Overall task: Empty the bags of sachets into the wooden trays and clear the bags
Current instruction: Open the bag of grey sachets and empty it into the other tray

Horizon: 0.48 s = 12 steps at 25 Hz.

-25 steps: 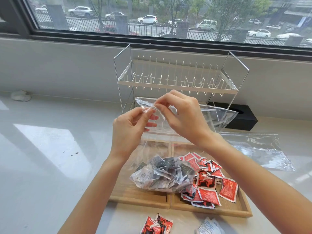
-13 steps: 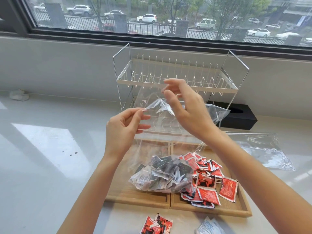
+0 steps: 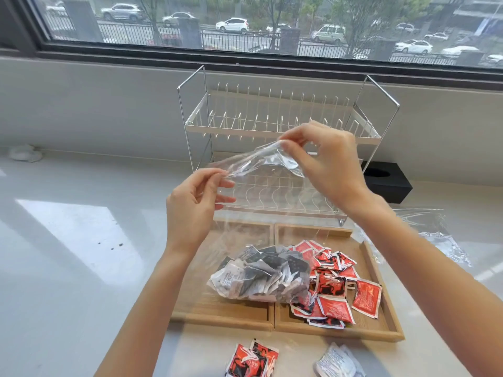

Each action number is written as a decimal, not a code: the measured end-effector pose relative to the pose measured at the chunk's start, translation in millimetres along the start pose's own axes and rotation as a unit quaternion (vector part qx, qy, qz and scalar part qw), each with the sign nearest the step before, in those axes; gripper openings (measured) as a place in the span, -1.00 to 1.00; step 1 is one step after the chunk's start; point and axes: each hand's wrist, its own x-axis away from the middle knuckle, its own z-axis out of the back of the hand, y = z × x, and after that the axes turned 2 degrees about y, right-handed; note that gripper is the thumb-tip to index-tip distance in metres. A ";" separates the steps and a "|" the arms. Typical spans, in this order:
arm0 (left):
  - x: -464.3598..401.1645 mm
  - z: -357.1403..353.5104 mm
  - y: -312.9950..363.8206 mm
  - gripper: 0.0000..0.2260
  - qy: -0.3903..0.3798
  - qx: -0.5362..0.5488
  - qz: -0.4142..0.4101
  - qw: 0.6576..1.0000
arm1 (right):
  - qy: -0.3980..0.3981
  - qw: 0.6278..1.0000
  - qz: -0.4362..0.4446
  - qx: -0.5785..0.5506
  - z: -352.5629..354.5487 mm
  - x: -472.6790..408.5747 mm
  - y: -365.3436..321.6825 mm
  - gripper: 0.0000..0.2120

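The left hand (image 3: 194, 205) and right hand (image 3: 325, 161) pinch the mouth of a clear plastic bag (image 3: 255, 191) of grey sachets (image 3: 261, 276), unemptied above the left wooden tray (image 3: 220, 315). Red sachets (image 3: 337, 289) fill the right wooden tray (image 3: 381, 330); an empty clear bag (image 3: 438, 235) lies far right, uncleared.

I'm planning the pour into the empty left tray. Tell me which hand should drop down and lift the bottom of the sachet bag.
Left, probably. The left hand pinches the lower end of the bag's mouth, directly above the left tray; the right hand holds the higher end and can keep it.
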 end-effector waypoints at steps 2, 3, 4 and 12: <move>-2.0 3.1 -2.0 -0.81 0.009 0.005 0.002 1.000 | -0.075 0.997 0.007 0.003 3.0 3.5 -0.5 -0.72; -1.9 4.2 -2.5 -0.82 0.011 0.008 0.004 1.000 | -0.103 0.995 -0.002 0.016 2.7 9.7 1.2 -0.64; -1.0 5.4 -2.8 -0.82 0.011 0.009 0.007 1.000 | -0.114 0.993 -0.010 0.034 1.2 17.0 4.1 -0.60; 2.8 3.4 -4.2 -0.81 -0.008 -0.013 0.004 1.000 | -0.044 0.999 -0.028 0.007 11.1 13.1 12.0 -0.89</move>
